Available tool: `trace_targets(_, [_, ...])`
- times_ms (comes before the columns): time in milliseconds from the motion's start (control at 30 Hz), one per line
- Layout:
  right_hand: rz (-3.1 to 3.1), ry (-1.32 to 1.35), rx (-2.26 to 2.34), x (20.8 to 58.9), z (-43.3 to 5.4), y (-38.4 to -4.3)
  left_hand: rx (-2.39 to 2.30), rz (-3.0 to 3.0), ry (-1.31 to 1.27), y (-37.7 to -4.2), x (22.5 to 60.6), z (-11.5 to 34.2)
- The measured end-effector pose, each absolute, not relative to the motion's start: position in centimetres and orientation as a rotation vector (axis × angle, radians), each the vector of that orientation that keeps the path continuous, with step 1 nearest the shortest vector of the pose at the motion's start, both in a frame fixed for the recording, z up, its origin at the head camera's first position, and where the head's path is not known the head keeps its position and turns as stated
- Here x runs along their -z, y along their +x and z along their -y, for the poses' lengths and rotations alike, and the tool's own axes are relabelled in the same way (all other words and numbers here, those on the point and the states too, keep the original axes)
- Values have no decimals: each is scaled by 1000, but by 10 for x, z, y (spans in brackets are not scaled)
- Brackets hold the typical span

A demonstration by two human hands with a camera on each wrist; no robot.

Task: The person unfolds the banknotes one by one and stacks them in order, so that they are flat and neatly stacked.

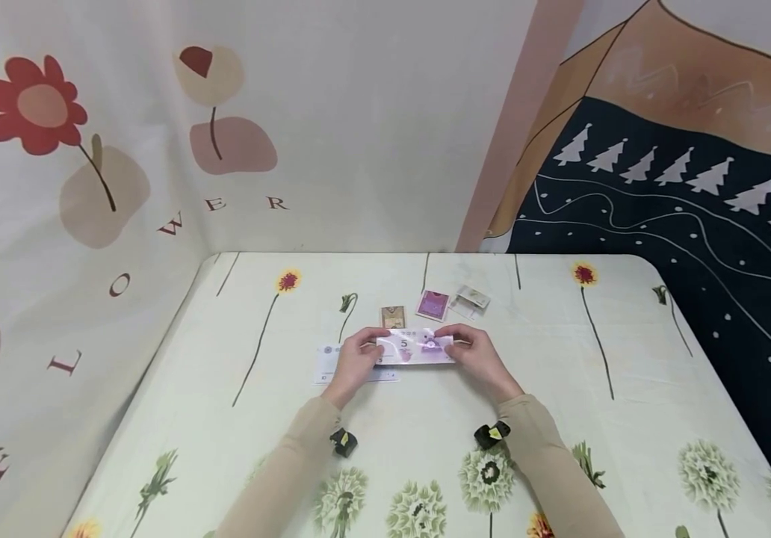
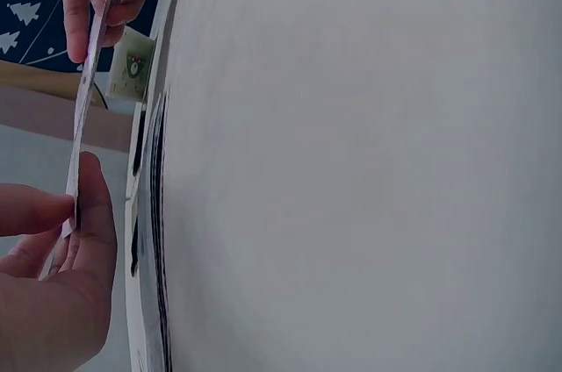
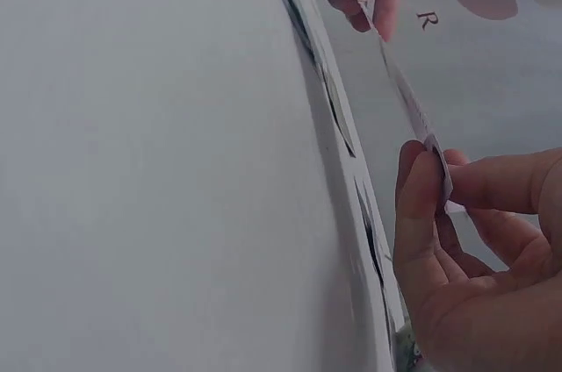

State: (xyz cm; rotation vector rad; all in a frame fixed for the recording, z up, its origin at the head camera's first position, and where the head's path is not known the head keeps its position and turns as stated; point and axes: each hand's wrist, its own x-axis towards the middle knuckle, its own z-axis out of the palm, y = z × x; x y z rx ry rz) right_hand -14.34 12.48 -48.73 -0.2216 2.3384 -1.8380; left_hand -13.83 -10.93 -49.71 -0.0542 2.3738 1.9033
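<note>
Stretched between both hands is a lilac paper slip (image 1: 419, 357) printed with a 5 and small pictures. My left hand (image 1: 353, 366) pinches its left end between thumb and fingers. At the right end, my right hand (image 1: 482, 364) pinches it the same way. Both wrist views show the slip (image 2: 81, 118) nearly edge-on, raised above the tabletop. A pale blue-white printed sheet (image 1: 325, 365) lies under and beside the left hand, partly covered by it. Just beyond the slip sits a small brown card (image 1: 393, 317), its near edge close to the slip.
Farther back on the flower-print tablecloth (image 1: 553, 351) lie a purple square packet (image 1: 433, 305) and a clear packet (image 1: 471, 301) with something pale in it. Printed curtains (image 1: 372, 134) hang behind and to the left. A dark tree-patterned cloth (image 1: 681, 224) is at the right.
</note>
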Motion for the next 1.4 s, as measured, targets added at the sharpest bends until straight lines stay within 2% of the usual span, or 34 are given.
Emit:
trace_targets(167, [-2266,-217,1886,487,-119,-144,-1873,-2395,-93,-137,496,117])
trace_targets(267, [-2216,-179,1933,503,-117,-149,-1851,-2418,-105,-139,501,124])
trace_targets(533, [-2169,-159,1995,502,-104,-149,-1816,-2443,-115,-136,498,142])
trace_targets(1400, [-2380,-310,1759,499,-58,-151,-1744,-2448,-239,-131,498,197])
